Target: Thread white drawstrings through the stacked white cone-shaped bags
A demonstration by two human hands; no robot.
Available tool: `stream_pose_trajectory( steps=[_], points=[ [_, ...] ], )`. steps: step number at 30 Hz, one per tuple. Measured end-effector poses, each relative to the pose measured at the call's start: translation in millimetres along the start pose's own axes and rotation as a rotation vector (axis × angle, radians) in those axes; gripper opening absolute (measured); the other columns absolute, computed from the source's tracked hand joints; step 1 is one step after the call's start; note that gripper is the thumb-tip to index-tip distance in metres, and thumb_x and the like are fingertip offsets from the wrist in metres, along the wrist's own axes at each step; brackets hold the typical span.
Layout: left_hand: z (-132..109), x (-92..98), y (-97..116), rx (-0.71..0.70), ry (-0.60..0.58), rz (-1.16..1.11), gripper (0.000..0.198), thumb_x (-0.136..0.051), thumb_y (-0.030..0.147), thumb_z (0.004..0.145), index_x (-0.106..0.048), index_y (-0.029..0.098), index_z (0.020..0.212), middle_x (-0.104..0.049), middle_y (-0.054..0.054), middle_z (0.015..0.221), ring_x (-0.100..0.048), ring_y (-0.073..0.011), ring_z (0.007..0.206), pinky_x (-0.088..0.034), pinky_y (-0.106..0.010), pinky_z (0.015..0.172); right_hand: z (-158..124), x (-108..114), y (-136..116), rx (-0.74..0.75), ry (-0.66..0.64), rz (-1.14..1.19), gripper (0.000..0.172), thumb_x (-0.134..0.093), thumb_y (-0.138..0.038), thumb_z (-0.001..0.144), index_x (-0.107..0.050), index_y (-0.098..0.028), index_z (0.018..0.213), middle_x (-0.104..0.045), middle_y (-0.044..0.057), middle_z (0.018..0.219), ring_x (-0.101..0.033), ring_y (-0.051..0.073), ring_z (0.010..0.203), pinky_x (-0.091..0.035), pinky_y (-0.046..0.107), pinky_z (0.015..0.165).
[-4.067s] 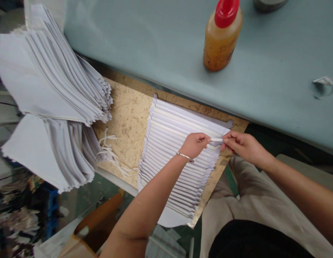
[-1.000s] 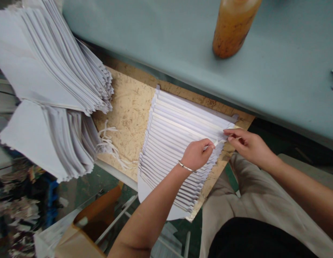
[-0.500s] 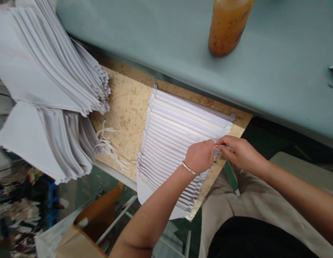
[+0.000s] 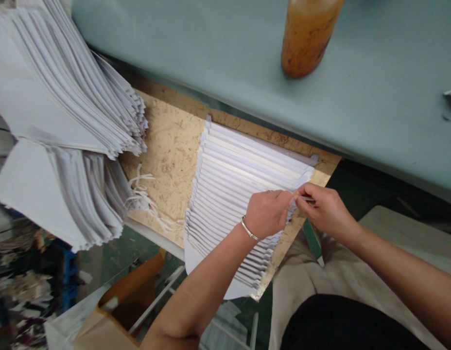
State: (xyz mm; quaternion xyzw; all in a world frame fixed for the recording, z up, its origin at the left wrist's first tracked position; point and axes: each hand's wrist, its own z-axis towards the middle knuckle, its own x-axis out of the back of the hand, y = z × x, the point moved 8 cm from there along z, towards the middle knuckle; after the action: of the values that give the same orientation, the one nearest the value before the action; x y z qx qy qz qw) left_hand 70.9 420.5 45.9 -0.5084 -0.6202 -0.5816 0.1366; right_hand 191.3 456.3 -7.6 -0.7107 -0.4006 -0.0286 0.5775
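Observation:
White fabric-like pieces (image 4: 243,175) lie overlapped in a fanned row of many folded edges on a wooden board. Over their right side, my left hand (image 4: 267,211), with a bangle at the wrist, is closed in a pinch; its fingers hide what they grip. My right hand (image 4: 322,206) meets it fingertip to fingertip near the row's right edge. A thin pale strip (image 4: 307,198) shows between the right thumb and fingers. Loose white strips (image 4: 147,199) are heaped on the board to the left.
Two thick stacks of white pieces (image 4: 65,97) overhang the board (image 4: 167,131) at the left. A green-grey table (image 4: 211,53) runs behind, bearing an amber bottle (image 4: 309,41). Below stand a brown open bag (image 4: 127,301) and a metal frame (image 4: 156,301).
My left hand has shifted slightly left, its wrist turning a little. The right hand stays almost in place, and more of the thin strip shows in it.

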Motion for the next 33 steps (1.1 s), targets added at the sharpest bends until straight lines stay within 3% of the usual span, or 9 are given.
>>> stream_pose_trajectory(
  steps=[2,4,8,10,14,20,23,27,33],
  points=[
    [-3.1,9.3,14.0,-0.064,0.025,-0.099,0.026,-0.035,0.026,0.095,-0.058,0.019,0.087,-0.067,-0.003,0.080,-0.063,-0.0150,0.075,-0.044,-0.026,0.066,4.4,10.2,26.3,-0.131,0.081,0.035,0.018,-0.055,-0.032,0.087,-0.061,-0.017,0.078,-0.062,0.002,0.072,-0.055,0.013,0.065,-0.039,0.025,0.061],
    [-1.6,12.8,15.0,-0.020,0.034,-0.206,0.027,-0.037,0.032,0.096,-0.059,0.021,0.088,-0.068,-0.002,0.080,-0.064,-0.0145,0.075,-0.045,-0.025,0.067,5.4,13.1,45.7,-0.229,0.068,0.130,0.024,-0.057,-0.039,0.087,-0.064,-0.017,0.080,-0.062,0.002,0.071,-0.055,0.014,0.064,-0.040,0.025,0.059],
    [8.8,-3.5,-32.3,0.376,0.117,-0.461,0.034,-0.059,0.052,0.086,-0.062,0.022,0.102,-0.070,-0.002,0.083,-0.066,-0.0163,0.079,-0.049,-0.026,0.072,1.5,3.8,36.4,-0.250,-0.093,0.354,0.032,-0.060,-0.047,0.088,-0.070,-0.018,0.096,-0.063,0.001,0.071,-0.056,0.013,0.063,-0.044,0.025,0.059],
    [15.9,-18.4,-51.6,0.468,0.151,-0.607,0.037,-0.067,0.050,0.079,-0.063,0.021,0.102,-0.072,-0.003,0.092,-0.067,-0.0167,0.086,-0.051,-0.027,0.078,0.8,1.3,21.2,-0.232,-0.112,0.415,0.032,-0.058,-0.046,0.089,-0.070,-0.019,0.103,-0.065,0.002,0.075,-0.059,0.014,0.067,-0.047,0.025,0.063],
    [27.9,-35.3,-63.7,0.479,0.148,-0.762,0.024,-0.068,0.039,0.079,-0.067,0.018,0.090,-0.073,-0.003,0.093,-0.066,-0.0160,0.088,-0.051,-0.027,0.082,6.6,-4.8,3.2,-0.174,-0.123,0.433,0.031,-0.056,-0.040,0.092,-0.063,-0.019,0.113,-0.066,0.002,0.080,-0.061,0.013,0.071,-0.049,0.025,0.068],
    [31.5,-40.1,-65.2,0.504,0.092,-0.854,0.011,-0.061,0.027,0.081,-0.064,0.017,0.081,-0.071,0.000,0.078,-0.063,-0.0128,0.074,-0.049,-0.023,0.070,12.0,-12.7,18.1,-0.237,-0.141,0.440,0.029,-0.061,-0.043,0.088,-0.056,-0.020,0.105,-0.069,0.004,0.081,-0.061,0.014,0.065,-0.049,0.025,0.060],
    [33.7,-39.6,-70.3,0.511,0.117,-0.724,0.010,-0.059,0.026,0.081,-0.064,0.018,0.080,-0.069,0.001,0.078,-0.061,-0.0124,0.074,-0.047,-0.023,0.069,12.6,-14.5,29.3,-0.311,-0.147,0.368,0.031,-0.063,-0.048,0.086,-0.060,-0.018,0.089,-0.069,0.006,0.077,-0.056,0.012,0.054,-0.044,0.023,0.049],
    [37.7,-44.1,-77.0,0.529,0.108,-0.591,0.011,-0.056,0.027,0.081,-0.063,0.018,0.083,-0.064,0.002,0.071,-0.056,-0.0120,0.068,-0.044,-0.023,0.064,18.1,-18.1,32.1,-0.296,-0.132,0.444,0.024,-0.058,-0.042,0.087,-0.059,-0.018,0.087,-0.070,0.008,0.083,-0.062,0.014,0.064,-0.050,0.024,0.055],
    [42.7,-52.3,-78.5,0.473,0.105,-0.733,0.023,-0.065,0.034,0.079,-0.060,0.017,0.094,-0.067,-0.001,0.085,-0.061,-0.0127,0.079,-0.049,-0.025,0.074,22.6,-17.7,36.5,-0.341,-0.103,0.489,0.017,-0.057,-0.033,0.086,-0.059,-0.018,0.094,-0.069,0.006,0.080,-0.063,0.014,0.066,-0.049,0.023,0.054]
  ],
)
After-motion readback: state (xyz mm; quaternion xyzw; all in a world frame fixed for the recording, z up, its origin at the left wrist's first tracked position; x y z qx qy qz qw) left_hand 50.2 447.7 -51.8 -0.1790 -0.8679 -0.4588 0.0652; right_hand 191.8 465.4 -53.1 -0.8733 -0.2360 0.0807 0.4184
